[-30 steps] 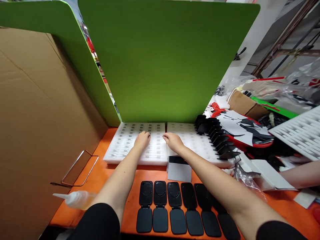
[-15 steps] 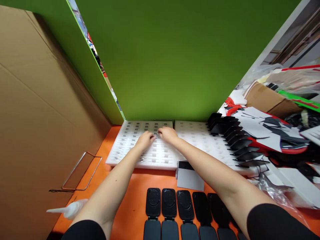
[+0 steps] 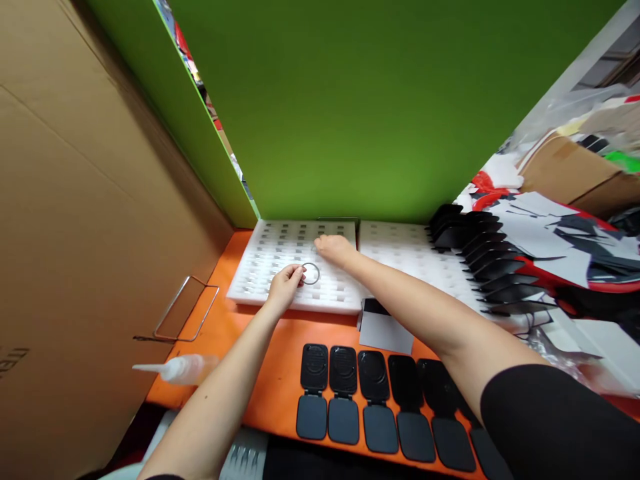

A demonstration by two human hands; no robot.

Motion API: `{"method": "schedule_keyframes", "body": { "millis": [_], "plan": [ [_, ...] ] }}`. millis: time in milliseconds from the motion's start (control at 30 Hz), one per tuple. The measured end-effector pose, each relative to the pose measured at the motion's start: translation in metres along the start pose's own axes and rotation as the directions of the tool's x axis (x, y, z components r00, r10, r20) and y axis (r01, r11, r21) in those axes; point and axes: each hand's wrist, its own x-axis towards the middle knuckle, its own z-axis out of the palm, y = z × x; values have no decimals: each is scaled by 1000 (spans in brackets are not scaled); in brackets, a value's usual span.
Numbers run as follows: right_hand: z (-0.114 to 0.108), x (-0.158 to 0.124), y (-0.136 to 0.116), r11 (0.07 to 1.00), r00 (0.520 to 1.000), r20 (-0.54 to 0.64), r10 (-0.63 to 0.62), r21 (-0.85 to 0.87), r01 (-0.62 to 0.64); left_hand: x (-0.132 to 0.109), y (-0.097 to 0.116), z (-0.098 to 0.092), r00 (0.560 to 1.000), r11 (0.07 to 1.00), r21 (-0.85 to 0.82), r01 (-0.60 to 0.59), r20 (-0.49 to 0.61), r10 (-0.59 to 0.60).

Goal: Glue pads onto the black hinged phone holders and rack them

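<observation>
Pinched at its edge in my left hand (image 3: 286, 288) is a thin grey ring (image 3: 311, 273), held over the front part of a white foam tray (image 3: 295, 303). The tray has rows of slots with small shiny metallic pieces in many of them. My right hand (image 3: 336, 249) reaches over the tray's back right part, its fingers closed together and pointing down; what they hold, if anything, is hidden. Closer to me, several black hinged cases (image 3: 343, 370) lie unfolded in a row on the orange table (image 3: 265, 387), some with a round outline on their upper half.
A second foam tray (image 3: 395, 235) sits at the right with upright black pieces (image 3: 493, 260) along its edge. A white nozzle bottle (image 3: 183, 369) and a wire stand (image 3: 187, 310) are on the left, beside a tall cardboard sheet (image 3: 90, 220). A green panel (image 3: 360, 113) stands behind.
My left hand has moved back toward me from beside my right hand, and the ring now shows in its fingers. My right hand stays over the tray. The camera view has tilted down.
</observation>
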Motion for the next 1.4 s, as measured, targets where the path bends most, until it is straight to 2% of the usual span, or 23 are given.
{"method": "schedule_keyframes", "body": {
  "millis": [100, 167, 200, 233, 300, 367, 467, 600, 867, 1200, 1267, 1400],
  "plan": [
    [-16, -28, 1, 997, 986, -151, 66, 50, -59, -37, 4, -6, 994, 1000, -12, 22, 106, -20],
    [-22, -60, 0, 975, 952, -278, 127, 210, -68, -67, 6, -13, 976, 998, 61, -1, 216, -13],
    [-22, -79, -3, 948, 943, -297, 149, 315, -50, -82, 5, -15, 961, 992, 123, -22, 275, -13],
    [-19, -100, -6, 909, 951, -262, 165, 415, -44, -96, 4, -16, 944, 980, 193, -47, 329, -19],
    [-6, -142, -15, 811, 981, -110, 163, 581, -70, -119, -1, -15, 919, 940, 329, -90, 392, -50],
    [13, -177, -24, 737, 987, 23, 160, 662, -135, -133, -7, -10, 920, 905, 415, -93, 384, -82],
    [39, -208, -35, 679, 974, 113, 197, 701, -219, -141, -15, -2, 942, 870, 486, -76, 321, -96],
    [49, -218, -42, 654, 950, 162, 265, 694, -301, -142, -20, 3, 962, 847, 528, -60, 258, -93],
    [49, -220, -52, 701, 949, 185, 256, 640, -314, -146, -27, 11, 981, 824, 565, -51, 185, -66],
    [57, -211, -57, 722, 948, 228, 221, 615, -317, -148, -31, 11, 982, 811, 581, -71, 184, -45],
    [57, -209, -58, 746, 953, 219, 210, 594, -301, -148, -30, 11, 980, 805, 587, -84, 193, -38],
    [59, -207, -61, 849, 958, 184, 221, 447, -282, -153, -22, 11, 976, 788, 603, -125, 219, -13]
  ]
}}
